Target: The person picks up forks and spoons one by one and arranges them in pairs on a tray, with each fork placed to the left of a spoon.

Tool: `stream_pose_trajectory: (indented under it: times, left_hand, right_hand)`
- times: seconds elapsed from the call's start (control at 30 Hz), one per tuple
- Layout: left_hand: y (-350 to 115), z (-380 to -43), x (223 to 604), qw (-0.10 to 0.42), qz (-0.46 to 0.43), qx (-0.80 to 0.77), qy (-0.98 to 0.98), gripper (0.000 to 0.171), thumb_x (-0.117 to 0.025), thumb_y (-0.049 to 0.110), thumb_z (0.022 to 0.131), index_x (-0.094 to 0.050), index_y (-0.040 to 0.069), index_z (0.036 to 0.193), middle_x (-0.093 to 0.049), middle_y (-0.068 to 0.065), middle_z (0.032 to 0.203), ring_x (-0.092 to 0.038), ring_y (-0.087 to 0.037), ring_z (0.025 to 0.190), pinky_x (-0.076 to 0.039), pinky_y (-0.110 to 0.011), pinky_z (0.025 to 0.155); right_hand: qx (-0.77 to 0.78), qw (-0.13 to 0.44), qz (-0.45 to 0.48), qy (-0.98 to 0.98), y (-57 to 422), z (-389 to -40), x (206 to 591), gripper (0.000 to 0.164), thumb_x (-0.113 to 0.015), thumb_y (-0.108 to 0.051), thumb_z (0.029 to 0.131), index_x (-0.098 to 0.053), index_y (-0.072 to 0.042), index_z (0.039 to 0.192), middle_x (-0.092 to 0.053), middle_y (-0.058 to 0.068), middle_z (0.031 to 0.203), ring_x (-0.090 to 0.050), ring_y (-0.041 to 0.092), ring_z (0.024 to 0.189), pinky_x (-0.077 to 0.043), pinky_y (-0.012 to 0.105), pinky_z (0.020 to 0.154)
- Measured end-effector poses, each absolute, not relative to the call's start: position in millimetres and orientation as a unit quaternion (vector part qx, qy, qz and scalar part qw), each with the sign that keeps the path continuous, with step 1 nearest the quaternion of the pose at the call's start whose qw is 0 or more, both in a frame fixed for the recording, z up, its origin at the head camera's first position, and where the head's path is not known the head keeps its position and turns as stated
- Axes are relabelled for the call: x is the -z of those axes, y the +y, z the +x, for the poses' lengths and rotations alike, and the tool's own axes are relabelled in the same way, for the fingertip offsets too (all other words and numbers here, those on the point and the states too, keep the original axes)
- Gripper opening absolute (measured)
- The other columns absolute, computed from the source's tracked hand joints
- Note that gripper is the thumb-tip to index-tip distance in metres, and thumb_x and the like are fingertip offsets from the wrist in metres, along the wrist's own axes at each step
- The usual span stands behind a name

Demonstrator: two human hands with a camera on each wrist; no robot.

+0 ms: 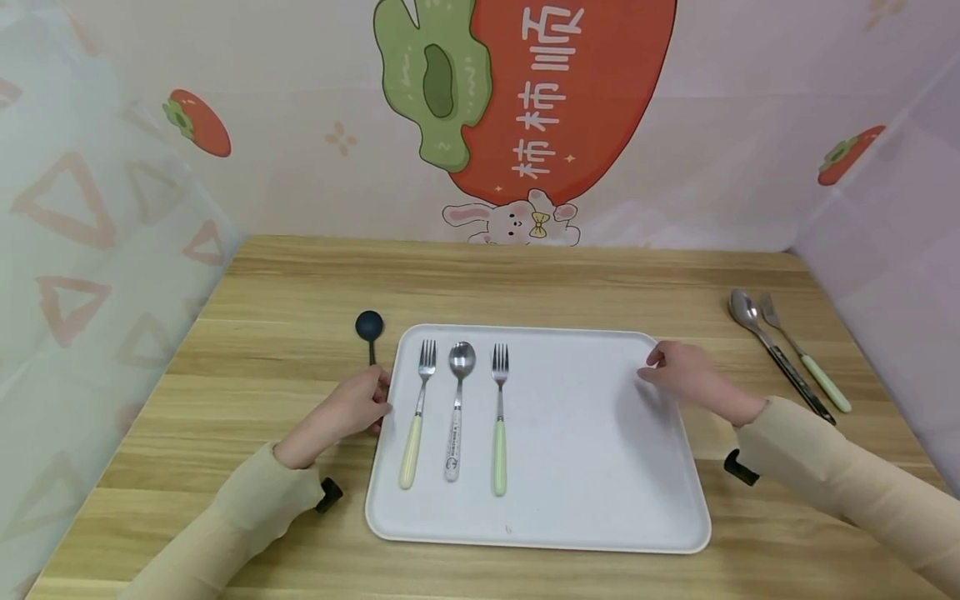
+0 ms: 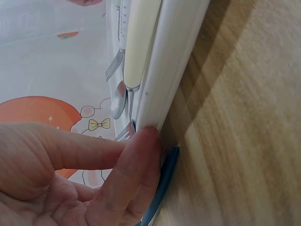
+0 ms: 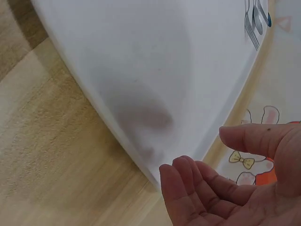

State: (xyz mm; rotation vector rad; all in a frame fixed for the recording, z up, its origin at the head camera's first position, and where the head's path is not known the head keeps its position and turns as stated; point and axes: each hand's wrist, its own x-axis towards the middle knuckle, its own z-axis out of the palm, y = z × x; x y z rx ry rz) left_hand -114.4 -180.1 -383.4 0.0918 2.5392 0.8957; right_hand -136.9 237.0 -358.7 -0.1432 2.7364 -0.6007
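Flanking the white tray (image 1: 585,467) on the surface (image 1: 247,350): left hand (image 1: 352,406), bent fingers touching the tray's left rim, grip indeterminable; right hand (image 1: 688,377) near its far right corner, thumb parted from curved fingers, holding nothing.

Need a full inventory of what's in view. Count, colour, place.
Tray: 1, white, on the table
Forks on tray: 2, one cream-handled, one green-handled
Spoon on tray: 1, pale patterned handle, between those forks
Round-headed utensil: 1, dark, left of the tray
Black-handled spoon: 1, silver and black, table's right side
Outer fork: 1, silver and green, right of that spoon
Table: 1, wood-brown, under everything
Large fruit print: 1, red-orange and green, back wall
Rabbit print: 1, white and pink, below the fruit
Sleeves: 2, beige, left and right arms
Left hand: 1, bare, at tray's left rim
Right hand: 1, bare, at tray's far right corner
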Motion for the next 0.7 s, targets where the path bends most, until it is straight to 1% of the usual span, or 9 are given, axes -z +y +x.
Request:
stream_pose_trajectory:
  times: [0.1,0.33,0.53,0.7]
  left_hand:
    - [-180,-114,384,0.222,0.033,-0.327,0.918,0.03,-0.055,-0.004,0.083,-0.044,-0.009,0.111,-0.057,-0.015,0.081,-0.055,-0.016,0.058,-0.05,-0.026,0.051]
    - [-180,-114,383,0.219,0.031,-0.327,0.919,0.03,-0.056,-0.005,0.083,-0.045,-0.009,0.111,-0.056,-0.015,0.081,-0.055,-0.017,0.057,-0.051,-0.026,0.051]
    - [-179,-115,383,0.224,0.019,-0.324,0.919,0.031,-0.056,-0.004,0.083,-0.045,-0.008,0.112,-0.055,-0.014,0.083,-0.054,-0.016,0.058,-0.051,-0.026,0.052]
    - [-180,-116,382,0.227,0.021,-0.323,0.919,0.03,-0.056,-0.003,0.084,-0.046,-0.008,0.111,-0.056,-0.015,0.084,-0.056,-0.017,0.06,-0.052,-0.026,0.053]
  right_hand:
    - [0.218,0.178,-0.036,0.959,245,-135,358,0.034,-0.056,-0.02,0.085,-0.055,0.012,0.096,-0.057,0.017,0.084,-0.053,0.024,0.072,-0.045,0.032,0.059]
    - [0.247,0.193,-0.009,0.95,258,-130,362,0.037,-0.055,-0.021,0.086,-0.051,0.014,0.101,-0.057,0.017,0.081,-0.055,0.018,0.066,-0.046,0.029,0.055]
    - [0.267,0.208,0.012,0.941,263,-129,365,0.039,-0.053,-0.019,0.088,-0.048,0.016,0.104,-0.057,0.022,0.087,-0.058,0.019,0.066,-0.051,0.031,0.057]
    - [0.276,0.221,0.02,0.935,266,-129,370,0.038,-0.05,-0.018,0.091,-0.047,0.017,0.107,-0.057,0.022,0.088,-0.058,0.018,0.067,-0.053,0.032,0.058]
